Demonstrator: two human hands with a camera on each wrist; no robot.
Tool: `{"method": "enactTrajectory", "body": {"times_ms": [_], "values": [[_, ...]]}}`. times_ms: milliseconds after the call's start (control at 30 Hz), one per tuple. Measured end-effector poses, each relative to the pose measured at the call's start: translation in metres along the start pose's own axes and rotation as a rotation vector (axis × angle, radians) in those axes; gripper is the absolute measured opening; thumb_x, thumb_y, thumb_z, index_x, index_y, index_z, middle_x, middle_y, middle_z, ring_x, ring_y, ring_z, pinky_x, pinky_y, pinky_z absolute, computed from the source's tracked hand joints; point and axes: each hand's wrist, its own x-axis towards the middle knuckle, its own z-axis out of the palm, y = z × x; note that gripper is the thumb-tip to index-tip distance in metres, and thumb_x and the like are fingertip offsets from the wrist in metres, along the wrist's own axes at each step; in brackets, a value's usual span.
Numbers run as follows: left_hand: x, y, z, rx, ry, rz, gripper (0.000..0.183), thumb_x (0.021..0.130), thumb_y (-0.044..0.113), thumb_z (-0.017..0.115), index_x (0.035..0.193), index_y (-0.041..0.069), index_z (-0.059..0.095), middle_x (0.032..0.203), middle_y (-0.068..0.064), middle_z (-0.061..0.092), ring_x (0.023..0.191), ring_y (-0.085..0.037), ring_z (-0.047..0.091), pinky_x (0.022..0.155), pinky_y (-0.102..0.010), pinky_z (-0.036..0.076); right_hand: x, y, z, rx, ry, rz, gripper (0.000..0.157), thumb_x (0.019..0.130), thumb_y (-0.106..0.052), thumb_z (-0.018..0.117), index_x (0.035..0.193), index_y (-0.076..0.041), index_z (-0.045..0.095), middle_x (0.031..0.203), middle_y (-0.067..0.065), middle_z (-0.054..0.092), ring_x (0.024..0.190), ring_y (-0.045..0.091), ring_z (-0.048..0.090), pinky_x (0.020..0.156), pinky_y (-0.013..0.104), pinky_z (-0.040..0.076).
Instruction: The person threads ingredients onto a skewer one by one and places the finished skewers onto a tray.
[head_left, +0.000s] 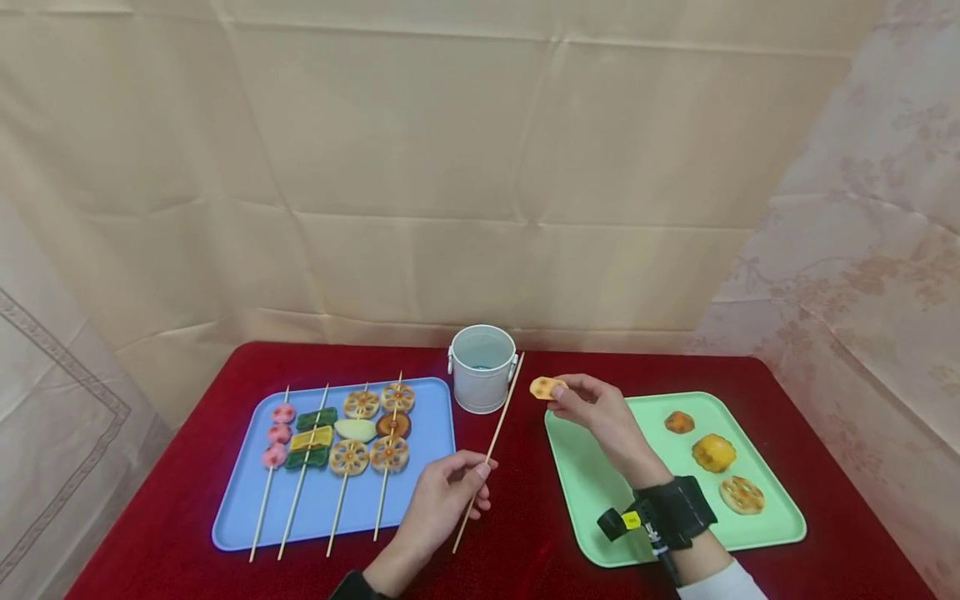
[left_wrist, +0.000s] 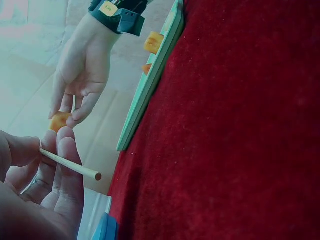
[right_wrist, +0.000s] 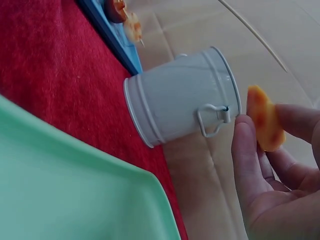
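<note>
My left hand (head_left: pixel 448 497) pinches a thin wooden skewer (head_left: pixel 504 410) near its lower part, and the stick slants up to the right with its tip beside the white bucket. Between the thumb and fingers of my right hand (head_left: pixel 606 421) is a small yellow-orange food slice (head_left: pixel 546 387) with brown spots. That slice is held up over the near-left corner side of the green tray, apart from the skewer's tip. In the right wrist view the slice (right_wrist: pixel 263 119) shows edge-on at the fingertips. The left wrist view shows the skewer's blunt end (left_wrist: pixel 95 175).
On the left a blue tray (head_left: pixel 232 508) carries several loaded skewers. A white metal bucket (head_left: pixel 482 383) stands at the back middle. The green tray (head_left: pixel 600 500) at right bears a brown piece (head_left: pixel 679 422), a yellow piece (head_left: pixel 714 452) and a lotus root slice (head_left: pixel 742 495). Red cloth (head_left: pixel 525 533) covers the table.
</note>
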Motion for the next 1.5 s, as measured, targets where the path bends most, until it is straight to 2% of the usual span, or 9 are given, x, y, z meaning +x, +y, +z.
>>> {"method": "enactTrajectory", "body": {"times_ms": [333,467,667,800,967,1267,1500], "values": [[-0.002,-0.002,0.001,0.008,-0.004,0.007,0.034,0.096,0.023,0.058,0.110,-0.008,0.066,0.072,-0.009,0.062,0.064,-0.017,0.064,0.056,-0.034,0.056,0.000,-0.002,0.005,0.024,0.033,0.025,0.057,0.086,-0.039,0.069,0.125,0.000,0.057,0.116,0.025,0.061,0.103,0.042,0.061,0.081,0.029,0.053],[-0.002,-0.003,0.002,0.002,-0.008,0.003,0.032,0.096,0.021,0.058,0.110,-0.008,0.066,0.072,-0.009,0.062,0.063,-0.016,0.064,0.055,-0.032,0.055,0.001,-0.003,0.006,0.057,0.038,0.011,0.054,0.086,-0.035,0.070,0.124,0.000,0.056,0.114,0.022,0.061,0.102,0.039,0.062,0.081,0.029,0.053],[-0.002,-0.003,0.002,-0.008,-0.004,-0.012,0.032,0.096,0.020,0.058,0.109,-0.008,0.065,0.072,-0.008,0.061,0.062,-0.016,0.063,0.054,-0.028,0.054,0.002,-0.002,0.008,0.135,0.005,-0.025,0.046,0.088,-0.025,0.069,0.123,0.001,0.054,0.115,0.021,0.056,0.095,0.026,0.065,0.083,0.032,0.052],[-0.002,-0.003,0.002,-0.010,-0.002,-0.017,0.033,0.096,0.021,0.059,0.110,-0.008,0.065,0.072,-0.008,0.061,0.062,-0.017,0.063,0.054,-0.028,0.054,0.002,-0.001,0.010,0.151,-0.007,-0.039,0.043,0.089,-0.022,0.068,0.122,0.001,0.053,0.113,0.022,0.056,0.092,0.026,0.066,0.083,0.033,0.052],[-0.003,-0.005,0.003,-0.013,-0.010,-0.011,0.032,0.096,0.021,0.059,0.109,-0.007,0.066,0.072,-0.011,0.061,0.062,-0.017,0.063,0.054,-0.028,0.054,0.003,-0.003,0.014,0.136,0.041,-0.021,0.044,0.089,-0.025,0.068,0.122,0.001,0.055,0.111,0.021,0.061,0.095,0.032,0.066,0.082,0.032,0.053],[-0.004,-0.008,0.006,-0.018,-0.032,0.004,0.030,0.096,0.021,0.059,0.108,-0.006,0.067,0.072,-0.015,0.062,0.058,-0.013,0.060,0.052,-0.026,0.053,0.013,-0.017,0.016,0.193,0.159,0.018,0.049,0.088,-0.033,0.069,0.116,0.004,0.055,0.111,0.019,0.063,0.091,0.022,0.069,0.081,0.029,0.053],[-0.005,-0.009,0.006,0.001,-0.046,0.029,0.029,0.096,0.020,0.058,0.106,-0.006,0.068,0.070,-0.013,0.062,0.055,-0.012,0.059,0.051,-0.025,0.052,0.016,-0.024,0.015,0.283,0.166,0.040,0.046,0.089,-0.029,0.068,0.117,0.004,0.053,0.109,0.016,0.063,0.090,0.020,0.069,0.080,0.028,0.052]]}}
